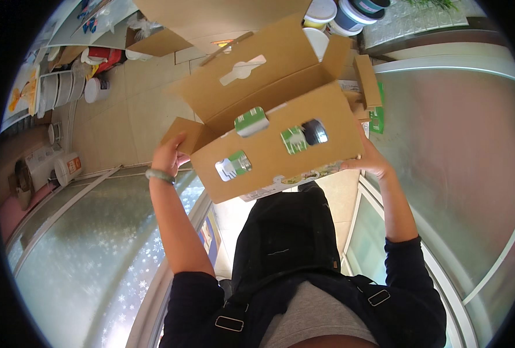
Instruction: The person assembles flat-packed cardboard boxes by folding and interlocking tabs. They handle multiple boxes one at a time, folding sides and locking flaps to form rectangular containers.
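In front of me I hold up a brown cardboard box (pixel 263 165), tilted with its right end higher. Its top flaps stand apart, and the large far flap (pixel 254 69) has a keyhole-shaped cut-out. A green-and-white tab (pixel 251 122) sits on the near top edge. Green and white also shows in two openings of the near face, with something dark in the right one. My left hand (pixel 168 156) grips the left end by its side flap. My right hand (pixel 372 158) is closed around the right end, its fingers partly hidden by the box.
Glass panels (pixel 454 139) flank me on both sides. White buckets (pixel 318 13) stand at the far right, beside more cardboard (pixel 367 81). At the left are shelves (pixel 89 35) with goods and a white tub (pixel 67 168). A large carton (pixel 222 20) lies ahead on the tiled floor (pixel 129 110).
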`<state>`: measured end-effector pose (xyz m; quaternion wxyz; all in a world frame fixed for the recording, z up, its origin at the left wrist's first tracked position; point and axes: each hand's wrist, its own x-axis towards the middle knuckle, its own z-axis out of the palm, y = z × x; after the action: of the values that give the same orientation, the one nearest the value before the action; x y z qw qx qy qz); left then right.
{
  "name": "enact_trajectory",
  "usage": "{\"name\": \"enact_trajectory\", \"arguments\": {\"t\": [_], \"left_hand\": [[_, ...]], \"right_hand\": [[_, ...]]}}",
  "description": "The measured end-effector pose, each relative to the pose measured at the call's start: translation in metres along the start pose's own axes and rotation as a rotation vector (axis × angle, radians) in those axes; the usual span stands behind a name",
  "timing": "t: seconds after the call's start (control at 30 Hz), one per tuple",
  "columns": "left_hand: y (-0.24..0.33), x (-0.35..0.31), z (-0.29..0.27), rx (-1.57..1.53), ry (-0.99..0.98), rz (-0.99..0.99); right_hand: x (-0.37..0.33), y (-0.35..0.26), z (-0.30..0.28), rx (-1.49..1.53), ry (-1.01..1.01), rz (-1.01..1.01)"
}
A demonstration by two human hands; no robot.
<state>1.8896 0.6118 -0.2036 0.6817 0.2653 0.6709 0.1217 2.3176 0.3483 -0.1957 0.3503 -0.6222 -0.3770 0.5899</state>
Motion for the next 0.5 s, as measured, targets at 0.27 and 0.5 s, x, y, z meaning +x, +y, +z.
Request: {"name": "enact_trajectory", "arguments": {"t": [0.27, 0.5], "left_hand": [[-0.047, 0.081, 0.015, 0.062, -0.179, -0.251], [-0.112, 0.000, 0.063, 0.131, -0.502, 0.209]], "right_hand": [[-0.002, 0.039, 0.013, 0.415, -0.011, 0.322], [-0.024, 0.079, 0.045, 1.014, 0.132, 0.800]]}}
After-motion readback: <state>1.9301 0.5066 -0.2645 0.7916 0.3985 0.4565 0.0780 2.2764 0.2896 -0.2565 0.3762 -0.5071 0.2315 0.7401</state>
